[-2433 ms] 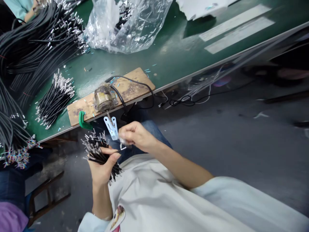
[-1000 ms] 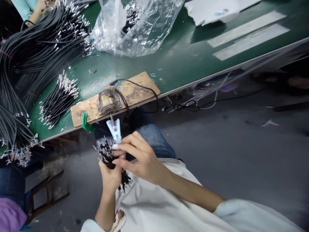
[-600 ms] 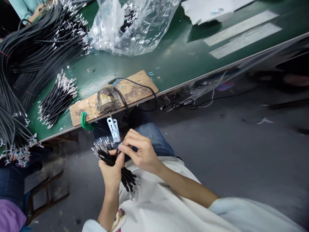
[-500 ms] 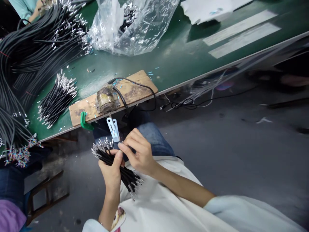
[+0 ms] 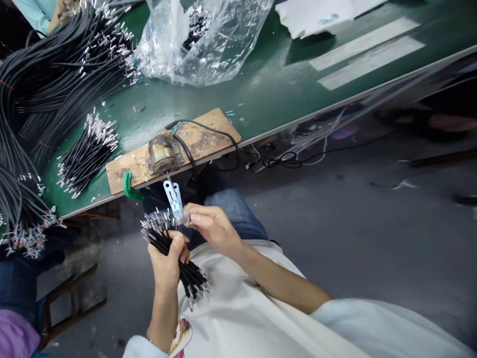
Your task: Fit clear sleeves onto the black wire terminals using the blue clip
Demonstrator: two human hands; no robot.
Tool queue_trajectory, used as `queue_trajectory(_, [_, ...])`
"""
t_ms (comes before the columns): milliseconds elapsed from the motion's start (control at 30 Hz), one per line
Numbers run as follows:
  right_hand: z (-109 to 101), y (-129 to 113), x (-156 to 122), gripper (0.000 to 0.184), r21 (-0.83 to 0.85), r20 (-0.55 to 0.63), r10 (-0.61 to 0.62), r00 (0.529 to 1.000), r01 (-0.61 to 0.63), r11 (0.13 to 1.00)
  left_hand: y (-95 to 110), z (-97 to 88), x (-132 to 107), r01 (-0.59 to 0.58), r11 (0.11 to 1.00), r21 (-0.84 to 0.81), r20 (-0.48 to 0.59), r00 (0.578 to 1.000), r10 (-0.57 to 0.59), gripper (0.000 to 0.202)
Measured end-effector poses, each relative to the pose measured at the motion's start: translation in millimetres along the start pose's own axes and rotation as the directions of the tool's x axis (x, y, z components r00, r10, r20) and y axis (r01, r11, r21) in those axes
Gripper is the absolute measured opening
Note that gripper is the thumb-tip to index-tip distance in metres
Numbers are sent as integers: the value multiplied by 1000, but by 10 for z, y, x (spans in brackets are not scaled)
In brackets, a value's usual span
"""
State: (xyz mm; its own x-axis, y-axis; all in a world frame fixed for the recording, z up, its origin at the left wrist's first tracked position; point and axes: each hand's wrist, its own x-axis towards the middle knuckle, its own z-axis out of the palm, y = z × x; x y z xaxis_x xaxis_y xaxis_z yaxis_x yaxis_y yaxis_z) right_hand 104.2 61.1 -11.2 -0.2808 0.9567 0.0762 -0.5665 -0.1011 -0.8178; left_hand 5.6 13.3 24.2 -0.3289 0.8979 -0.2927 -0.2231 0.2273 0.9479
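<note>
Bundle of short black cables with silvery tips [image 5: 158, 235], grasped in left hand [image 5: 166, 261]. Right hand [image 5: 214, 228], at lower end of pale-blue two-pronged plastic clip [image 5: 176, 211]. Brownish rounded device [image 5: 163, 155] on tan wooden board [image 5: 220, 133], edge of green tabletop [image 5: 276, 99].

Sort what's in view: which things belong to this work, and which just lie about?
Apparently in use:
short black silver-tipped cables, held in the left hand
pale-blue plastic clip beside the right hand
yellowish film-wrapped block on the tan wooden board

Probably just lying about:
two flat white strips
ragged white sheet
small blue scraps
</note>
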Motion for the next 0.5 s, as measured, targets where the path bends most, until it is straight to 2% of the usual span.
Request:
queue_trajectory(167, [-18,-98,35,9,-62,18,26,1000,-24,998,-68,-88,30,-7,999,40,73,997,4,34])
queue_trajectory(267, [18,-48,12,17,-7,-39,90,995,-90,996,-113,-124,45,-33,997,76,85,996,26,30])
queue_trajectory(300, [38,-32,1,19,-19,-69,77,995,-78,997,-123,-125,46,-45,996,79,82,996,38,28])
queue_trajectory(333, [59,-24,-11,20,-71,-109,22,994,-29,997,-131,-122,46,-57,995,80,79,996,50,27])
queue_trajectory(400, [97,-38,-29,17,-290,-158,-223,962,171,942,-137,-106,44,-70,994,80,77,995,64,25])
queue_trajectory(467, [115,-79,-30,16,-505,-99,-480,872,371,779,-130,-87,43,-59,996,74,86,995,53,26])
queue_trajectory(500, [113,-100,-23,17,-545,-52,-537,842,426,722,-121,-81,45,-53,996,70,87,995,46,27])
